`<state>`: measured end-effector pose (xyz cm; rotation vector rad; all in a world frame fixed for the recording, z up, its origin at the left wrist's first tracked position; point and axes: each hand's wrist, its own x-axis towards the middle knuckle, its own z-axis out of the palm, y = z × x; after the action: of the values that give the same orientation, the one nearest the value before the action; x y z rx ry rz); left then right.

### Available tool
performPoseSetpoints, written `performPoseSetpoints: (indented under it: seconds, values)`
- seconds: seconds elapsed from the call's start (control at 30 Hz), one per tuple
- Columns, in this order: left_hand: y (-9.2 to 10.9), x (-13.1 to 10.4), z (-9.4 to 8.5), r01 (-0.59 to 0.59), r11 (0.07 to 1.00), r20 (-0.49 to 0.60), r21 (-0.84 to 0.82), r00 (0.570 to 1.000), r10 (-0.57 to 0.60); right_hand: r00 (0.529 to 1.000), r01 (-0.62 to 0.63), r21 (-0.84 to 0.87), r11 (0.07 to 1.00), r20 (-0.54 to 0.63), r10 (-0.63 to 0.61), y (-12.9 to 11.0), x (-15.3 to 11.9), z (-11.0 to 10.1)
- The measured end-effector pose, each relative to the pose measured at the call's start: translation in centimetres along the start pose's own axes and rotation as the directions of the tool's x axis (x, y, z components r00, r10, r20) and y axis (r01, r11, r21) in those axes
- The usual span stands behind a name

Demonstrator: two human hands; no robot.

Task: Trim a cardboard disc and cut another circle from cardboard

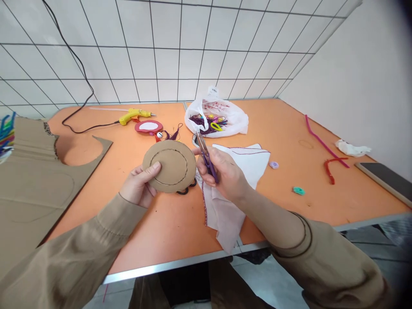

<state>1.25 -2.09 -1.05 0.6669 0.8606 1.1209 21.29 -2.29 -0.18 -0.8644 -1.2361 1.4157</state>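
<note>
A cardboard disc is held above the near part of the orange counter, its flat face toward the viewer. An oval line runs inside its rim. The left hand grips its left side, the thumb lying across the face and the other fingers behind. The right hand, just beside the disc's right edge, has its fingers closed round purple-handled snips, blades pointing up and away. Two black loops show below the disc; they may be scissor handles, but the disc hides the rest.

Under the right hand lies a white cloth with a dark red stitched edge. Behind it sits a white plastic bag with purple cord and a yellow loop showing inside. Beyond the disc are a red oval piece with a white centre, a small bell and a yellow glue gun.

A large cardboard sheet with a rounded cut-out covers the left side. On the right are a lilac button-like piece, a small green bundle, a bent red strip, a long magenta strip and crumpled white plastic.
</note>
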Motion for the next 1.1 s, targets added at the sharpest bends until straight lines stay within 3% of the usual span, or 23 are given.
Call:
performPoseSetpoints:
  seconds: [0.17, 0.27, 0.43, 0.5, 0.6, 0.83, 1.1]
  values:
    - [-0.2, 0.0, 0.1, -0.025, 0.998, -0.015, -0.053, 1.000, 0.024, 0.996, 0.085, -0.200, 0.976, -0.009, -0.089, 0.1, -0.4, 0.1]
    - [-0.4, -0.3, 0.3, -0.026, 0.999, 0.014, -0.021, 1.000, 0.026, 0.999, 0.052, -0.129, 0.990, -0.005, -0.053, 0.2, -0.1, 0.1]
    - [-0.8, -0.6, 0.6, -0.005, 0.999, 0.071, 0.053, 0.997, 0.002, 0.989, -0.118, 0.017, 0.993, -0.092, 0.119, -0.1, 0.4, 0.2]
    - [-0.9, -0.5, 0.5, 0.008, 1.000, 0.055, 0.028, 0.998, -0.010, 0.988, -0.111, 0.071, 0.991, -0.102, 0.118, -0.3, 0.4, 0.1]
    - [-0.9, 0.1, 0.2, -0.009, 0.999, 0.011, -0.045, 1.000, 0.009, 0.995, -0.044, 0.059, 0.997, -0.089, 0.049, -0.2, 0.3, 0.0]
    - [-0.7, 0.5, 0.0, -0.058, 0.991, -0.006, -0.117, 0.998, 0.058, 0.998, 0.053, -0.236, 0.970, -0.029, -0.061, 0.7, -0.1, 0.2]
    - [-0.7, 0.0, 0.2, -0.091, 0.992, -0.034, -0.081, 0.995, 0.089, 0.999, -0.003, -0.164, 0.986, 0.044, 0.010, 0.8, 0.0, 0.3]
